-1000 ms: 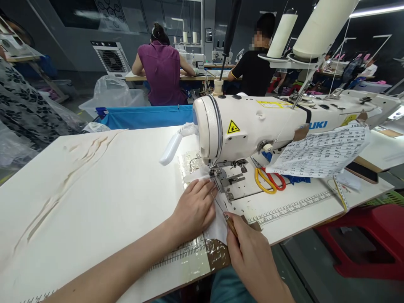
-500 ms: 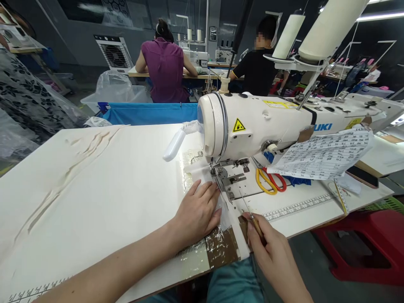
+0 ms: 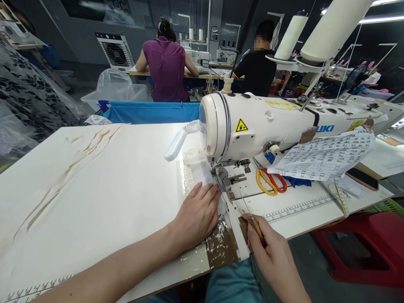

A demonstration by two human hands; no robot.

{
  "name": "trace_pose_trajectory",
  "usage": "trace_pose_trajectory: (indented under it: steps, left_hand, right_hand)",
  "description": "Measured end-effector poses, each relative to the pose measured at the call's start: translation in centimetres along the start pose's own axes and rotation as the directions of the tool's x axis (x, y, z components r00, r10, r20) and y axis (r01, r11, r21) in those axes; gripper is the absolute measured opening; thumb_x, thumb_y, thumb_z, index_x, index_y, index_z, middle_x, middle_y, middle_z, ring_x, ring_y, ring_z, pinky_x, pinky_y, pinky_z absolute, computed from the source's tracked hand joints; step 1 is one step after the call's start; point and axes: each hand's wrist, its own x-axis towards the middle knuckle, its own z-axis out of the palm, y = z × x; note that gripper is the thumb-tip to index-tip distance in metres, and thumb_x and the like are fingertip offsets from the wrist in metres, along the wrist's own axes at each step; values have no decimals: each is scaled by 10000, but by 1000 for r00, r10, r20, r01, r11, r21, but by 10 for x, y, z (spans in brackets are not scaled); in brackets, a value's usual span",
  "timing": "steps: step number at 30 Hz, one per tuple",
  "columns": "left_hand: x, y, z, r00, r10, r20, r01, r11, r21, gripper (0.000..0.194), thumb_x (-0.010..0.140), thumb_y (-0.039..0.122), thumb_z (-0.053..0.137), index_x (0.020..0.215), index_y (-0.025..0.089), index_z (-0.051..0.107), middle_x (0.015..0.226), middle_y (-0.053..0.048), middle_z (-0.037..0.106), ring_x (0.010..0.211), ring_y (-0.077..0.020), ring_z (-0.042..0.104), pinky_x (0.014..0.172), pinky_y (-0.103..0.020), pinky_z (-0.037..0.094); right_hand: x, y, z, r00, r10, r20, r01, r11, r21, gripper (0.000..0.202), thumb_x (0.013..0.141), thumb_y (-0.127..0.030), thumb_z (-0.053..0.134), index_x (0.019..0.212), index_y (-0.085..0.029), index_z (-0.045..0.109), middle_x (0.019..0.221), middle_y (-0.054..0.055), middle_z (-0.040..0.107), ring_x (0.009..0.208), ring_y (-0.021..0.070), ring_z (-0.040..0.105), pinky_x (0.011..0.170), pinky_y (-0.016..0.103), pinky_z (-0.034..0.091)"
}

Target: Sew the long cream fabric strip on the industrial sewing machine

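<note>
My left hand [image 3: 200, 214] lies with its fingers stretched flat on a strip of white fabric [image 3: 201, 171], just in front of the presser foot [image 3: 215, 170] of a white sewing machine [image 3: 252, 122]. The fabric passes by the foot and shows on the far side. Its near end hangs toward the table's front edge, between my hands. In my right hand [image 3: 271, 248] is an awl [image 3: 257, 228] with a wooden handle, its thin metal point aimed up toward the machine bed. The right fingertips are also close to the fabric's edge; whether they pinch it I cannot tell.
Scissors [image 3: 267, 182] with yellow and red handles lie right of the needle area. A handwritten paper [image 3: 328, 155] hangs on the machine. Pale fabric scraps [image 3: 72, 168] lie on the table's left. A red stool [image 3: 362, 248] stands at right. Two people sit ahead.
More white fabric shows beyond the presser foot, so the strip has moved away from me. My left thumb has drawn in toward the fingers. The right hand has stayed almost still.
</note>
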Motion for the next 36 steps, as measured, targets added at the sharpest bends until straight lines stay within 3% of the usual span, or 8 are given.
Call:
trace_pose_trajectory:
  steps: [10, 14, 18, 24, 29, 33, 36]
  left_hand:
    - [0, 0, -1, 1000, -8, 21, 8, 1000, -21, 424, 968, 232, 383, 1326, 71, 543, 1368, -151, 543, 1298, -284, 460, 1138, -456, 299]
    - [0, 0, -1, 999, 0, 39, 1, 1000, -17, 429, 970, 237, 380, 1329, 63, 538, 1369, -161, 540, 1296, -292, 462, 1131, -462, 318]
    - [0, -1, 0, 1000, 7, 29, -7, 1000, -9, 440, 975, 246, 372, 1337, 52, 530, 1377, -170, 533, 1298, -299, 463, 1118, -468, 342]
    - [2, -6, 5, 1000, -6, 1, 6, 1000, -19, 449, 981, 247, 366, 1345, 41, 529, 1367, -168, 546, 1291, -307, 470, 1119, -478, 360]
    - [5, -12, 9, 1000, -4, -29, 3, 1000, -30, 444, 983, 242, 375, 1328, 13, 535, 1354, -185, 553, 1276, -312, 481, 1109, -479, 392]
    - [9, -16, 11, 998, -23, -54, 20, 998, -51, 429, 979, 221, 375, 1310, 4, 540, 1336, -194, 550, 1257, -313, 483, 1087, -479, 427]
    - [12, -19, 11, 996, -59, -62, 54, 995, -85, 412, 964, 194, 387, 1291, 1, 546, 1278, -196, 565, 1175, -301, 522, 1025, -463, 485]
  right_hand:
    - [-3, 4, 3, 999, 42, -2, -41, 999, 22, 306, 1035, -352, 407, 1108, -190, 656, 668, -1, 642, 467, 158, 527, 349, 182, 379]
    - [-5, 8, 5, 997, 70, -19, -69, 996, 48, 293, 1034, -376, 431, 1124, -218, 661, 729, 4, 677, 536, 164, 593, 479, 183, 490]
    - [-8, 9, 5, 990, 142, -24, -137, 980, 147, 296, 1021, -429, 474, 1145, -239, 664, 973, 36, 746, 813, 192, 696, 703, 192, 563]
    - [-9, -1, 5, 957, 289, -12, -275, 924, 266, 367, 1005, -484, 507, 1250, -227, 601, 1241, 69, 689, 1100, 232, 652, 642, 181, 566]
    - [-5, -5, 10, 986, 144, -80, -120, 961, 249, 340, 1042, -408, 475, 1342, -264, 544, 1297, 43, 654, 1172, 204, 619, 865, 217, 557]
    - [6, -11, 17, 996, -34, -81, 49, 982, 180, 204, 1050, -289, 454, 1192, -262, 597, 1085, 33, 693, 1010, 177, 665, 807, 211, 539]
    - [18, -15, 26, 970, -239, -46, 242, 965, 96, 227, 1037, -197, 418, 1190, -212, 585, 972, 40, 659, 900, 176, 664, 765, 244, 522]
